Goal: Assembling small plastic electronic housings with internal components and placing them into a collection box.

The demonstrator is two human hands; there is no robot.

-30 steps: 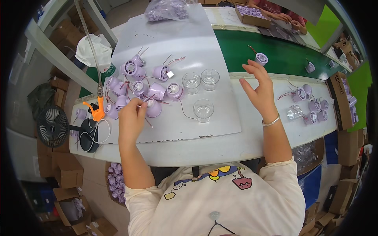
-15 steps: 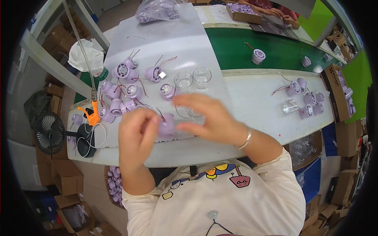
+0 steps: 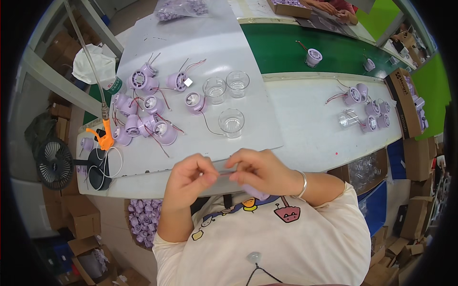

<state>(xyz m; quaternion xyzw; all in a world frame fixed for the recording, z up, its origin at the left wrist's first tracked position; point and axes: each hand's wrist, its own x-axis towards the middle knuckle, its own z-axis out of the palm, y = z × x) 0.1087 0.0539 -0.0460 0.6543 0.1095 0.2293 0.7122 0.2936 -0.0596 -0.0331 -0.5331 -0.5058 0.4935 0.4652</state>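
Close to my body, just over the table's near edge, both hands work on one lilac fan housing (image 3: 256, 192). My right hand (image 3: 267, 174) is closed around it and covers most of it. Thin wires (image 3: 223, 173) stretch between my hands, and the fingers of my left hand (image 3: 192, 178) pinch their end. Beyond them on the grey board stand clear cups, the nearest being a single clear cup (image 3: 231, 123). Left of that cup sits a lilac fan housing (image 3: 194, 103) with a wire, near a larger cluster of lilac fan housings (image 3: 153, 105).
An orange air gun (image 3: 105, 138) hangs at the left beside a black fan (image 3: 54, 163). The green belt (image 3: 281, 47) runs behind, carrying housings. More housings (image 3: 372, 109) and a cardboard box (image 3: 403, 102) occupy the right. Another person's hands (image 3: 341, 14) show at the far side.
Both hands have drawn nearer my body. The housing passed from beside my left hand into my right, while my left now pinches its wires. The head view shifted slightly.
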